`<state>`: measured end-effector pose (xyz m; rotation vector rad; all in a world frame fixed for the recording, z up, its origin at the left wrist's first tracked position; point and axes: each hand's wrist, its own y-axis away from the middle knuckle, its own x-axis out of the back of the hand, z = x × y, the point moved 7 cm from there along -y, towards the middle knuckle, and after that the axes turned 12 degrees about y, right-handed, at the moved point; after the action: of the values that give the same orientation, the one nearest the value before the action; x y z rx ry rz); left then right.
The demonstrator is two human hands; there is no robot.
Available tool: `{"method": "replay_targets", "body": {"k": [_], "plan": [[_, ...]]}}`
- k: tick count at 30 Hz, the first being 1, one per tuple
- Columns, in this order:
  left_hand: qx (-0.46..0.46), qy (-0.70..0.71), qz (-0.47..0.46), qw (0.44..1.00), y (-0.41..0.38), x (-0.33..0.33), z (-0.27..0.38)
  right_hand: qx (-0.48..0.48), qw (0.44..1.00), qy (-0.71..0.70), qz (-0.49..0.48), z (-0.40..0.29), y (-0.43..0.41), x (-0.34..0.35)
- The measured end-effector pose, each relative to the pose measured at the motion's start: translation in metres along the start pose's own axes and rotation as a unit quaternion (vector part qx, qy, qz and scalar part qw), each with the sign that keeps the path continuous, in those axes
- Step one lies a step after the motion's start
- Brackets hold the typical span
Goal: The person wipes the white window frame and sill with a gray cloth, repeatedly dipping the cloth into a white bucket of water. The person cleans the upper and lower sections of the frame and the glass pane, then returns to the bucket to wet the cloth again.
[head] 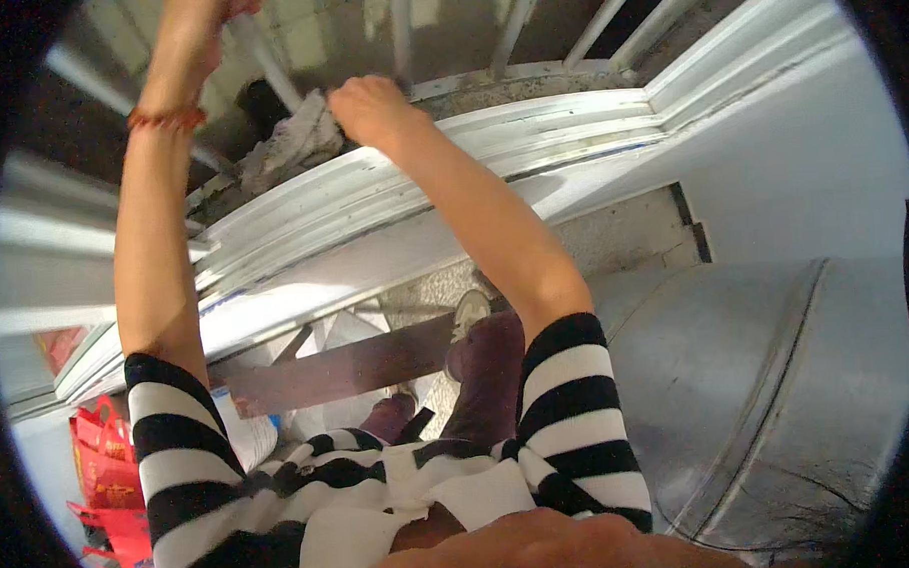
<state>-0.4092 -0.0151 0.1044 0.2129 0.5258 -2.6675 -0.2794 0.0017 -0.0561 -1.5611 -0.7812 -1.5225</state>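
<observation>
My right hand point(373, 110) is closed at the edge of a crumpled grey cloth point(296, 143), which lies over the sill behind the white window track point(480, 144). The cloth touches the foot of a metal window bar point(266, 61). My left hand point(224, 25) is raised at the top edge of the view, beside the upper part of that bar; its fingers are partly cut off, so its hold is unclear. A red beaded bracelet point(167, 120) circles the left wrist.
More white bars point(402, 30) stand beyond the track. A large grey metal cylinder point(728, 379) fills the lower right. Below, a dark wooden plank point(352, 363) crosses near my shoes point(470, 313). Red bags point(108, 461) sit at lower left, by a white wall point(796, 174) opposite at right.
</observation>
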Motion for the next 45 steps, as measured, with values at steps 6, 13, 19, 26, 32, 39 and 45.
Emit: {"method": "replay_targets", "body": {"k": [6,13,19,26,32,39,45], "plan": [[0.05,-0.042,0.015,0.998,-0.009,-0.004,-0.018,-0.021,0.999,-0.017,-0.02,0.014,0.014,0.024],[-0.021,-0.087,0.101,0.991,0.011,-0.014,-0.004,-0.25,0.896,-0.282,0.236,0.158,0.169,0.048],[-0.002,-0.044,0.132,0.99,0.007,-0.016,-0.017,-0.274,0.897,0.303,0.166,0.216,0.158,0.088],[0.003,-0.077,0.126,0.989,0.012,-0.016,-0.009,-0.217,0.913,0.271,-0.216,0.227,0.085,0.016],[-0.018,-0.115,0.092,0.989,0.015,-0.029,0.002,-0.233,0.935,0.165,-0.209,0.223,0.094,0.014],[-0.328,-0.387,0.126,0.852,-0.024,-0.025,-0.023,-0.135,0.951,0.146,-0.236,0.168,0.1,0.04],[-0.125,-0.099,0.118,0.98,-0.003,-0.021,-0.014,-0.151,0.962,0.117,0.195,0.109,0.093,0.087]]}}
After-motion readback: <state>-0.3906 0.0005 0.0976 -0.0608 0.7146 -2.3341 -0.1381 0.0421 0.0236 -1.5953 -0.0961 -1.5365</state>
